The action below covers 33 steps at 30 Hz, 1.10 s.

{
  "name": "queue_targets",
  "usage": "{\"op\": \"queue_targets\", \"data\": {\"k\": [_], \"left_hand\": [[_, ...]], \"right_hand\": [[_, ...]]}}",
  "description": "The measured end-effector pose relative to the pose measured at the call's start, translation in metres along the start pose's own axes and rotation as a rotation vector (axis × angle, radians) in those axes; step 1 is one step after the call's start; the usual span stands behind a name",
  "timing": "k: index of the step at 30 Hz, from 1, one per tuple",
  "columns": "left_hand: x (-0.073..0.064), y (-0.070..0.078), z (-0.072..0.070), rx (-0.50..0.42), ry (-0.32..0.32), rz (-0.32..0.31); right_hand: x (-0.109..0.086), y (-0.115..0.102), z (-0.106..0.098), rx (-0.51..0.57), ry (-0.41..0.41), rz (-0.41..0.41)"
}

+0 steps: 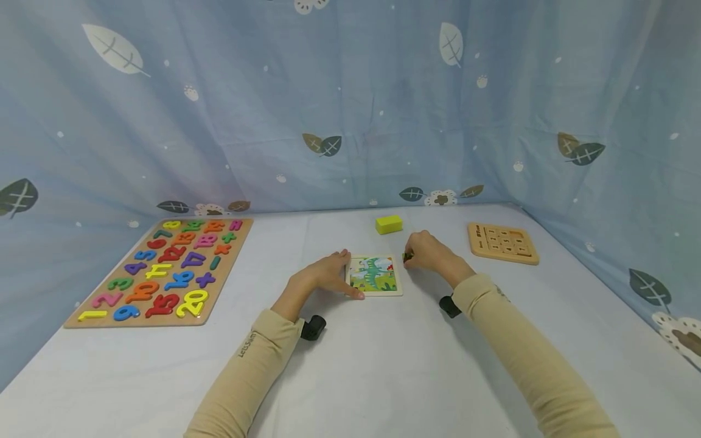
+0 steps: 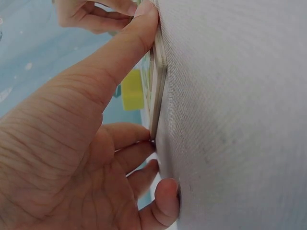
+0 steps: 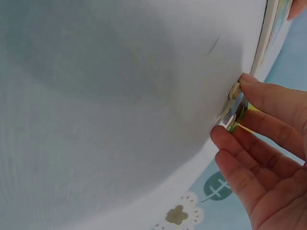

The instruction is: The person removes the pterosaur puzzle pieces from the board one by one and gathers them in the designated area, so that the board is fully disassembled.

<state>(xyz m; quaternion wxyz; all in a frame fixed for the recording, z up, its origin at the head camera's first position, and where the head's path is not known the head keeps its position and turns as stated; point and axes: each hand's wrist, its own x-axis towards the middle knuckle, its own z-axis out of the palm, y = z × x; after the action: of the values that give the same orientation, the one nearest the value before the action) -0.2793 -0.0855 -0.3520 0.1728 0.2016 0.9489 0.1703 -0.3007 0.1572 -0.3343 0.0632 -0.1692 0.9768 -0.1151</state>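
Note:
A square wooden jigsaw puzzle (image 1: pixel 374 275) with a green dinosaur picture and a pale frame lies flat on the white table. My left hand (image 1: pixel 327 274) holds its frame, thumb on the near edge and fingers at the left side; the left wrist view shows the thumb pressing the frame's rim (image 2: pixel 158 91). Just right of the puzzle, my right hand (image 1: pixel 429 252) pinches a small puzzle piece (image 1: pixel 408 257) between thumb and fingers. In the right wrist view the piece (image 3: pixel 235 108) is tilted close to the tablecloth, partly covered by the fingertips.
A yellow-green block (image 1: pixel 389 224) stands behind the puzzle. To the left lies a wooden board of colourful numbers (image 1: pixel 159 271). A wooden sliding number puzzle (image 1: pixel 502 243) is at the right. A blue leaf-patterned curtain (image 1: pixel 350 109) hangs behind the table.

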Motion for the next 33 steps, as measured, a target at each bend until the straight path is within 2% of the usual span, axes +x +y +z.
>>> {"op": "queue_targets", "data": {"k": [11, 16, 25, 33], "left_hand": [[0.000, -0.001, 0.001, 0.000, 0.003, 0.001], [0.001, -0.001, 0.001, -0.001, 0.006, 0.005], [0.003, -0.001, 0.000, 0.000, -0.008, -0.017], [0.008, -0.007, 0.001, 0.013, -0.024, 0.010]], "right_hand": [[0.001, 0.003, 0.001, 0.013, -0.012, 0.062], [0.005, -0.001, 0.001, 0.052, -0.015, 0.058], [0.016, -0.026, 0.005, 0.115, -0.001, -0.033], [0.024, -0.049, 0.012, 0.118, -0.024, -0.080]]}}
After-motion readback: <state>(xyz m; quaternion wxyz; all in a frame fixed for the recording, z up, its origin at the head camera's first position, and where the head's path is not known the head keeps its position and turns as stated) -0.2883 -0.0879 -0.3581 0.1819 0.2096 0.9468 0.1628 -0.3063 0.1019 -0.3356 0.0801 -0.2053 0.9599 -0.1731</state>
